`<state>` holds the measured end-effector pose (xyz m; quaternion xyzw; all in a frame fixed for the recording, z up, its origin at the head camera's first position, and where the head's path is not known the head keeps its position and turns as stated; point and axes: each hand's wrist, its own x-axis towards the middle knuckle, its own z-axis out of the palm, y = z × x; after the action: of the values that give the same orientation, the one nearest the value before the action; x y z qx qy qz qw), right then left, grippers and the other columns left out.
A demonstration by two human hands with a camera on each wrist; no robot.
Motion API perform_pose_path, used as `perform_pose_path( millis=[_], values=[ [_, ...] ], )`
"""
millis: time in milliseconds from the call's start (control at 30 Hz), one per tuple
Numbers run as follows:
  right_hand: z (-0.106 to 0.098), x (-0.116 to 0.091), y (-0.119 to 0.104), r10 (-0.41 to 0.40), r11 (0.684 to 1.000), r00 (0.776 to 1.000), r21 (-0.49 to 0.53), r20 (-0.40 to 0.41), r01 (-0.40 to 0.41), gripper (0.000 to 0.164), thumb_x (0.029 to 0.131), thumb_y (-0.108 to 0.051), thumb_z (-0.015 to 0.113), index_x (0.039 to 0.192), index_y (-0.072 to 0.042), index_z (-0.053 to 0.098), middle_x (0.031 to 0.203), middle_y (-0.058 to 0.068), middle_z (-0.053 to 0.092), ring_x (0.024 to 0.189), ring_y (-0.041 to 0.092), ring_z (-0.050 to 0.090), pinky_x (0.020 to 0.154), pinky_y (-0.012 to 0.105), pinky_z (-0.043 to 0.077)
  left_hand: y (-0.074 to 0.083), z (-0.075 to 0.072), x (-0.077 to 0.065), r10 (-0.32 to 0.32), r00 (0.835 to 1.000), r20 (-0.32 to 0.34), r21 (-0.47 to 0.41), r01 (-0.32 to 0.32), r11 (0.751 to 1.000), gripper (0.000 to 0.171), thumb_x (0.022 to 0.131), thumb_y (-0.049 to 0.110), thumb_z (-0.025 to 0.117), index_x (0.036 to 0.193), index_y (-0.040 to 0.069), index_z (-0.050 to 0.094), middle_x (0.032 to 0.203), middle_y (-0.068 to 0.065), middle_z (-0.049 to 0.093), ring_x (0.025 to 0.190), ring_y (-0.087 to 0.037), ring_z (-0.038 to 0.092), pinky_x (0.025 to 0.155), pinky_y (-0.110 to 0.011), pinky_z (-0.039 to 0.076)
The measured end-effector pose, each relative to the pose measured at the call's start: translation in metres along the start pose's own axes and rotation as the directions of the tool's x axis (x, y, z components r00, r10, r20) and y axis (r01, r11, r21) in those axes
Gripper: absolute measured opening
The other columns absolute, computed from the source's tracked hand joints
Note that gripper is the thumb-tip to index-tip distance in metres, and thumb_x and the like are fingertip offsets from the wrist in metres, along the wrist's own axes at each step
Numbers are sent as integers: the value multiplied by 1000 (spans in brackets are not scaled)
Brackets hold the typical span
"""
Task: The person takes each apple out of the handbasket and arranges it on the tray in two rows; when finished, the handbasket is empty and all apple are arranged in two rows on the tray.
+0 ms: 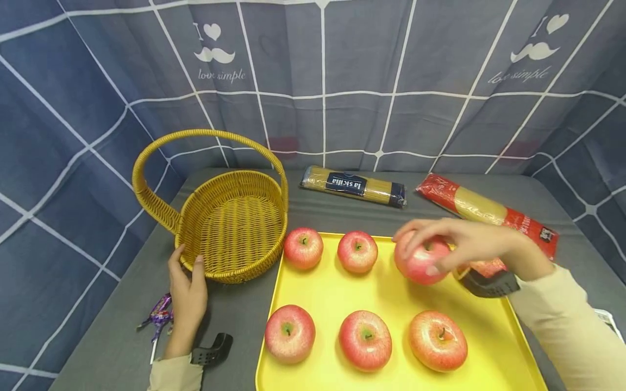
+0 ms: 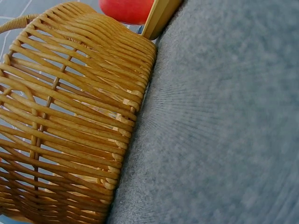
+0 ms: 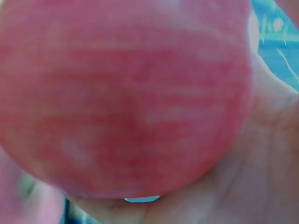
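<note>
My right hand (image 1: 455, 239) holds a red apple (image 1: 420, 260) over the back right of the yellow tray (image 1: 323, 288), fingers and thumb round its sides. In the right wrist view that apple (image 3: 126, 102) fills most of the picture, against the palm. At the left, a woven basket (image 1: 235, 271) with a tall handle stands beside the tray, its inside bare. My left hand (image 1: 188, 298) grips the basket's near-left rim. From the left wrist, the basket's woven side (image 2: 70, 112) appears close up. Several other apples lie on the tray, including a front-middle apple (image 1: 365, 341).
Behind the tray lie a pack of spaghetti (image 1: 352, 184) and a red-ended pasta pack (image 1: 489, 209). Purple-wrapped lollipops (image 1: 160, 315) lie left of my left hand. Another apple (image 1: 489, 266) is partly hidden behind my right wrist. A patterned curtain (image 1: 352, 125) hangs along the back.
</note>
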<state>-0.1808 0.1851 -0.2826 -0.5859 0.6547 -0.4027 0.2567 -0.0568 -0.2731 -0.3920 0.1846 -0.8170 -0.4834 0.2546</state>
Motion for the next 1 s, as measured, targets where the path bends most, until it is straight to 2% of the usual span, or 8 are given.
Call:
perform_pose_path(
  millis=[133,233,300,433,533,667,800,1000],
  values=[
    [27,-67,5,29,998,988,-47,-150,-36,50,70,13,61,116,-5,56,128,13,47,127,15,33,100,13,30,0,-1,1,-8,1000,-3,-9,8,1000,50,96,28,38,141,12,22,147,-17,21,137,-33,18,107,-56,15],
    [53,-109,8,80,993,961,-68,-263,-102,52,68,16,61,117,-1,55,128,12,47,129,11,31,98,8,28,0,-1,1,-12,1000,1,-12,12,1000,51,96,29,38,141,13,22,147,-16,20,137,-32,17,107,-56,16],
    [73,-132,9,132,982,933,-84,-335,-169,54,68,17,61,118,0,54,129,11,47,129,8,30,96,6,27,0,0,1,-11,1000,4,-15,11,1000,51,96,29,38,141,13,22,147,-17,21,137,-33,17,106,-57,16],
    [112,-162,8,255,929,849,-125,-464,-348,56,68,14,64,121,0,52,129,4,47,124,-2,33,90,6,31,-1,1,0,-13,1000,5,-6,13,1000,51,96,29,39,141,12,22,146,-20,22,136,-35,19,106,-57,17],
    [135,-171,6,371,858,753,-111,-544,-502,58,71,8,66,125,-5,50,128,-6,47,118,-10,34,84,4,33,-1,1,-2,-35,999,2,5,35,999,51,96,30,38,141,14,21,145,-19,24,134,-35,22,104,-56,20],
    [151,-167,6,391,804,691,-140,-608,-578,65,69,3,70,129,-8,46,129,-14,42,118,-13,28,88,2,23,-1,1,-2,-48,999,-7,8,48,999,51,96,30,37,141,15,21,144,-19,26,129,-35,28,99,-55,25],
    [158,-162,7,365,765,659,-191,-658,-615,73,65,-1,73,131,-10,43,130,-17,34,120,-14,21,87,0,14,-2,2,-2,-36,999,-10,5,37,999,50,96,28,37,142,13,21,143,-21,27,126,-37,30,96,-56,26],
    [163,-160,7,460,641,521,-136,-719,-755,78,66,-15,78,134,-18,40,124,-27,30,107,-21,22,80,0,21,0,3,-2,-35,999,-13,2,35,999,50,96,26,38,142,13,22,142,-21,29,126,-36,31,97,-54,26]
  ],
)
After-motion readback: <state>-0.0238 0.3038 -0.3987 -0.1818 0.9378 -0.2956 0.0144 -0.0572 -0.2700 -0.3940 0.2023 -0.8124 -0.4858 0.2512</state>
